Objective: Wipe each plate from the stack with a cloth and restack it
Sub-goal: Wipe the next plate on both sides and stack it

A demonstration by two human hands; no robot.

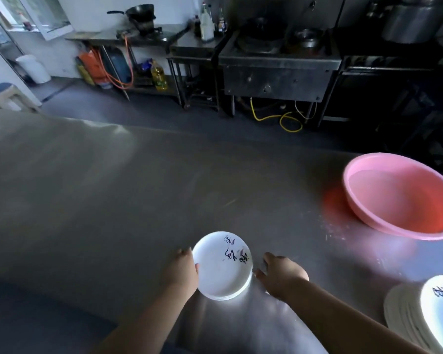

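Hands: two in view, both low over the near part of the tabletop (113, 200).
Left hand (183, 273): laid against the left rim of the small stack of plates (221, 267), thumb hooked over the edge, fingers tucked under or behind the rim; grips the stack from that side.
Right hand (281, 273): just right of the small stack, fingers loosely curled and pointed toward the rim, holding nothing visible; contact with the plates cannot be told.
Small stack of plates: one stack, white, round, with dark brush-style markings on the top plate; several rim layers visible at the lower edge, exact number unclear; resting on the tabletop between the two hands.
Large stack of plates (420, 310): one stack at the lower right corner, many rims fanned out, too many and too blurred to count; the top plate carries the same kind of dark marking; well apart from the small stack.
Basin (399, 198): one, pink, plastic, round, on the right part of the tabletop, beyond the large stack.
Cloth: none identifiable in either hand.
Tabletop: one, brushed metal, wide, with bright glare around the small stack.
Background: stove unit (279, 65) with a wok, one yellow oil bottle (159, 76) on a lower shelf, one yellow hose (287, 121) on the floor.
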